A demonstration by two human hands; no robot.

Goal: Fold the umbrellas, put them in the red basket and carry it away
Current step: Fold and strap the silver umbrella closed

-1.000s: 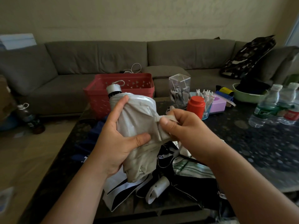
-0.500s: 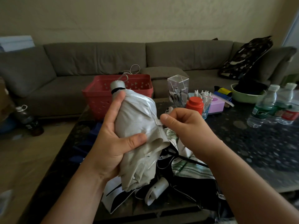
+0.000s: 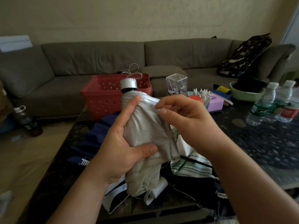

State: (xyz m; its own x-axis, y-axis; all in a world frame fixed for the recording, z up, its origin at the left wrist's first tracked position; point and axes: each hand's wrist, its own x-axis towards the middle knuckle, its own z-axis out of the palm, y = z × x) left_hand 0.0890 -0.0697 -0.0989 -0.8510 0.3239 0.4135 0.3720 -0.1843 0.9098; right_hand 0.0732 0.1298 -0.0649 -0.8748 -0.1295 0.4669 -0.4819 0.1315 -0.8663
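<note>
the collapsed pale grey fabric umbrella (image 3: 146, 126) with a silver cap and a grey wrist loop at its top is held nearly upright in mid-air over the dark speckled stone coffee table (image 3: 252, 143), at the centre of view. the left hand (image 3: 119, 147) grips it from the 9 o'clock side, thumb pressed across the front of the bunched cloth and forefinger lying up along its side toward the cap. the right hand (image 3: 186, 120) comes in from 3 o'clock, its fingers curled, thumb and fingertips on the canopy fabric at the upper right edge; whether it pinches a strap there i cannot tell. the red plastic basket (image 3: 103, 97) with triangular cut-outs stands on the table at 11 o'clock from the umbrella, just behind its cap. under the hands, from 6 to 4 o'clock, lies a heap of other umbrellas in black, white and green-striped cloth (image 3: 191, 168), and a navy blue umbrella (image 3: 95, 135) lies at 9 o'clock. clear plastic water bottles (image 3: 265, 104) stand at 3 o'clock, well apart from the hands, and a grey-brown sofa (image 3: 97, 57) runs behind the table at 12 o'clock.
</note>
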